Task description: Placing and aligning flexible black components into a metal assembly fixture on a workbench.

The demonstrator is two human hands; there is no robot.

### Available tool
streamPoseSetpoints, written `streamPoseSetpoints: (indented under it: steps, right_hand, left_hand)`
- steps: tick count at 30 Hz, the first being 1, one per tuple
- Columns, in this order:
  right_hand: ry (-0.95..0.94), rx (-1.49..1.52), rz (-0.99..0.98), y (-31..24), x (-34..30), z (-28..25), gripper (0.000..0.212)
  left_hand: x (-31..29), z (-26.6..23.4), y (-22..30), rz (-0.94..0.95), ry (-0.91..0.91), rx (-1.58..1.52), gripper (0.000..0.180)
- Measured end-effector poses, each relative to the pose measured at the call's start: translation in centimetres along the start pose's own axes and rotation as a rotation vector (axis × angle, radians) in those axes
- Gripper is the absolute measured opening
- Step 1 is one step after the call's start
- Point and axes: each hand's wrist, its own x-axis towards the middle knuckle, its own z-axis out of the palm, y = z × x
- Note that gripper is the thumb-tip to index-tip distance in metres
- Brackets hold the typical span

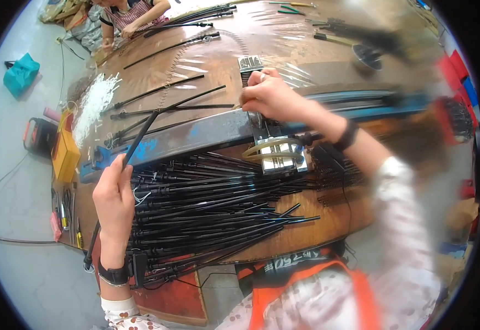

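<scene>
Left hand [113, 201] gripping black rod [141, 132]; right hand [270, 96] blurred on metal jig [275, 151]

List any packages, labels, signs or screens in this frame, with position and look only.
Yellow box: left end of the table, rectangular, plain yellow.
Teal bag: on the floor at far left, soft and crumpled.
Printed label: on the dark band at the near table edge, white marks on black.
No screens visible.

A workshop: a worn wooden workbench [328, 220] heaped with black rods [207, 203], a metal jig [278, 151], hand tools [67, 217].
</scene>
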Motion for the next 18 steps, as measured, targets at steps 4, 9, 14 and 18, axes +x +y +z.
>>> streamPoseSetpoints:
  steps: [4,9,14,18]
  right_hand:
    - [0.033,-0.308,-0.254,0.8,-0.4,-0.4,0.006]
    - [0.290,-0.573,-0.050,5.5,-10.7,-8.2,0.013]
    - [0.233,-0.751,0.186,13.2,-23.7,-15.8,0.009]
    - [0.041,-0.798,0.361,15.4,-26.6,-16.6,0.012]
  left_hand:
    - [-0.1,0.9,-2.0,-0.016,-0.044,0.022,0.023]
    - [1.9,3.4,-2.8,0.085,-0.070,0.118,0.022]
    - [7.2,12.9,4.2,0.270,-0.265,0.029,0.012]
    - [8.9,18.9,6.1,0.363,-0.118,-0.132,0.019]
